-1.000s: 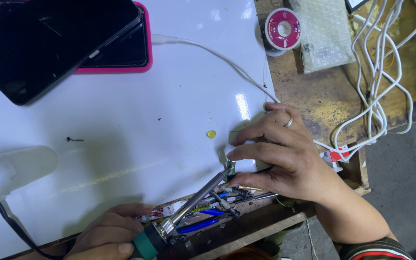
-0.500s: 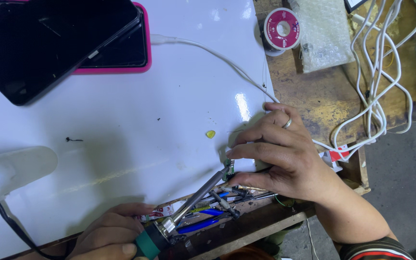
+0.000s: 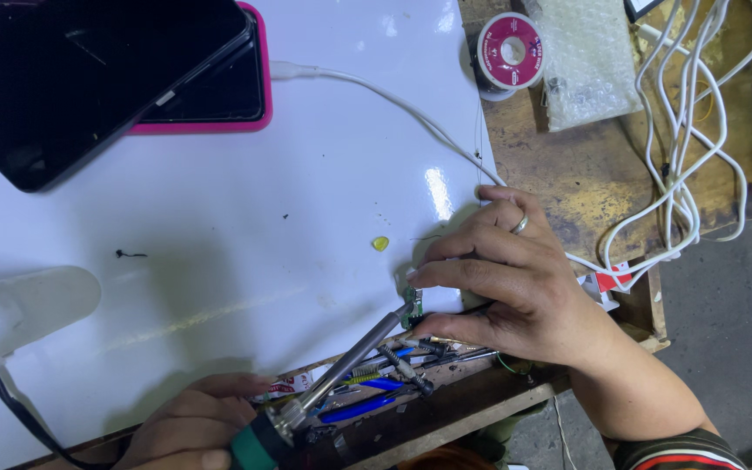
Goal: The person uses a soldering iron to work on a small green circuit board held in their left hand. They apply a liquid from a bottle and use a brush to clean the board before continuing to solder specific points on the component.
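The small green circuit board (image 3: pixel 412 306) lies at the near edge of the white glossy sheet (image 3: pixel 306 218), pinched by fingertips of the right hand (image 3: pixel 515 278). The left hand (image 3: pixel 189 426) is closed on one green-handled metal soldering iron (image 3: pixel 332 379), whose long axis slants up-right, its tip at the board. One board, one iron.

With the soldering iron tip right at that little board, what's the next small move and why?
Probably hold the tip steady on the joint. The left hand grips the soldering iron, whose tip meets the small green circuit board pinched by the right hand; no solder wire is visibly fed from the spool.
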